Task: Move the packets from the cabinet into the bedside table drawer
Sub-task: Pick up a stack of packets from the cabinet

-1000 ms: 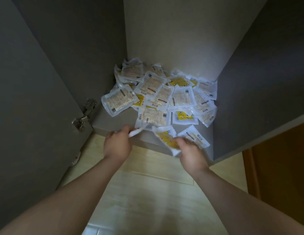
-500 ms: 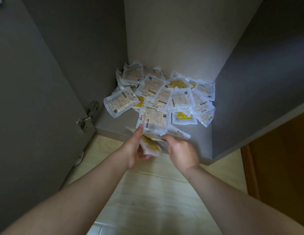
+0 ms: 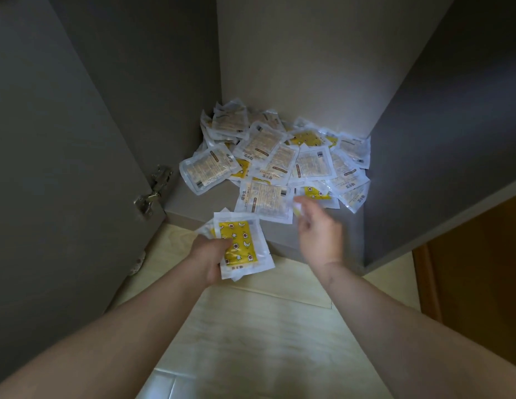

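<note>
A heap of several white and yellow packets (image 3: pixel 279 159) lies on the floor of the grey cabinet (image 3: pixel 190 203), towards its back. My left hand (image 3: pixel 210 254) grips a small stack of packets (image 3: pixel 242 246) in front of the cabinet's front edge; the top one shows a yellow patterned face. My right hand (image 3: pixel 320 228) reaches over the front edge, holding nothing. Its blurred, loosely bent fingertips are at the corner of the nearest flat packet (image 3: pixel 265 201). The bedside table drawer is not in view.
The cabinet door (image 3: pixel 49 168) stands open on the left, with a metal hinge (image 3: pixel 153 194) at its inner edge. The right cabinet wall (image 3: pixel 438 139) closes in that side. Pale wood floor (image 3: pixel 265 326) lies below, and an orange-brown wooden panel (image 3: pixel 481 269) at the right.
The packets that both hands held together are now in my left hand alone, turned yellow face up. My right hand has let go and moved right, back towards the heap.
</note>
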Available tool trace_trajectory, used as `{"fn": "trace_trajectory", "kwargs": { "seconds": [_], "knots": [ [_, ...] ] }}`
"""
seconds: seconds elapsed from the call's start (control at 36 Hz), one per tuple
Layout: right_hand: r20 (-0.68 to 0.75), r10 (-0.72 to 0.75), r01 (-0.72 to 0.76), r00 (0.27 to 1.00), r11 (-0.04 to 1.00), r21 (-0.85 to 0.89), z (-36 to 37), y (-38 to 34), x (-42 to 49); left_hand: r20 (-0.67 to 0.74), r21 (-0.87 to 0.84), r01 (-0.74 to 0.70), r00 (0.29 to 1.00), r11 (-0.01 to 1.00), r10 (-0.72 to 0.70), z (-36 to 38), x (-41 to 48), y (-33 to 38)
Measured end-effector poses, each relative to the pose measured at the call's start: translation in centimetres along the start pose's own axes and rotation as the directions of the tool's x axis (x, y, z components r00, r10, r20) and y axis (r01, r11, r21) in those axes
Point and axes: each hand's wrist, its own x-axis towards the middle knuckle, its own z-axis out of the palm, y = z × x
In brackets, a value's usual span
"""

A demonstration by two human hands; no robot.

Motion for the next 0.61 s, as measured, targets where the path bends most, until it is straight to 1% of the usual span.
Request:
{"fn": "trace_trajectory", "kwargs": {
  "seconds": [0.03, 0.06, 0.08, 0.14, 0.17, 0.19, 0.22, 0.28, 0.33, 0.39, 0.42, 0.47, 0.53, 0.61],
  "knots": [
    [-0.067, 0.066, -0.059, 0.996, 0.993, 0.105, -0.1, -0.5, 0.6, 0.023, -0.007, -0.003, 1.000, 1.000, 0.004, 0.0, -0.1, 0.0],
    [-0.118, 0.150, -0.119, 0.982, 0.964, 0.236, -0.2, -1.1, 1.2, 0.052, -0.022, -0.007, 0.999, 1.000, 0.008, 0.0, -0.1, 0.0],
    [-0.147, 0.242, -0.169, 0.959, 0.906, 0.389, -0.2, -1.7, 1.9, 0.074, -0.042, -0.011, 0.997, 0.999, 0.014, 0.1, -0.2, 0.1],
    [-0.136, 0.394, -0.216, 0.909, 0.724, 0.655, -0.1, -2.8, 2.8, 0.097, -0.082, -0.018, 0.995, 0.997, 0.026, 0.4, -0.3, 0.2],
    [-0.102, 0.439, -0.231, 0.892, 0.640, 0.732, 0.1, -3.0, 2.9, 0.111, -0.105, -0.017, 0.993, 0.994, 0.029, 0.5, -0.4, 0.3],
    [-0.051, 0.470, -0.268, 0.881, 0.586, 0.765, 0.3, -3.0, 2.9, 0.128, -0.132, -0.011, 0.991, 0.991, 0.028, 0.7, -0.5, 0.4],
    [0.002, 0.486, -0.321, 0.874, 0.575, 0.753, 0.6, -2.8, 2.6, 0.145, -0.156, 0.000, 0.989, 0.988, 0.023, 0.9, -0.6, 0.5],
    [0.096, 0.498, -0.428, 0.862, 0.613, 0.664, 1.3, -2.0, 1.9, 0.182, -0.200, 0.014, 0.983, 0.980, 0.023, 1.1, -0.8, 0.8],
    [0.181, 0.523, -0.516, 0.833, 0.614, 0.598, 2.1, -1.1, 1.1, 0.174, -0.240, 0.016, 0.984, 0.971, 0.027, 1.1, -0.8, 1.0],
    [0.219, 0.548, -0.566, 0.807, 0.614, 0.551, 2.6, -0.5, 0.6, 0.165, -0.291, 0.025, 0.986, 0.956, 0.025, 1.0, -0.7, 1.2],
    [0.219, 0.551, -0.575, 0.805, 0.635, 0.516, 2.8, -0.3, 0.5, 0.169, -0.311, 0.029, 0.985, 0.950, 0.025, 1.0, -0.7, 1.2],
    [0.213, 0.526, -0.560, 0.824, 0.697, 0.448, 3.3, -0.1, 0.4, 0.208, -0.308, 0.035, 0.978, 0.951, 0.031, 0.9, -0.3, 1.2],
    [0.225, 0.486, -0.535, 0.845, 0.751, 0.387, 4.0, -0.3, 0.2, 0.224, -0.230, -0.001, 0.973, 0.973, 0.054, 0.8, 0.2, 1.1],
    [0.233, 0.400, -0.459, 0.886, 0.825, 0.328, 5.1, -0.8, 0.0, 0.191, -0.123, -0.057, 0.978, 0.991, 0.080, 0.6, 0.8, 0.8]
  ]
}}
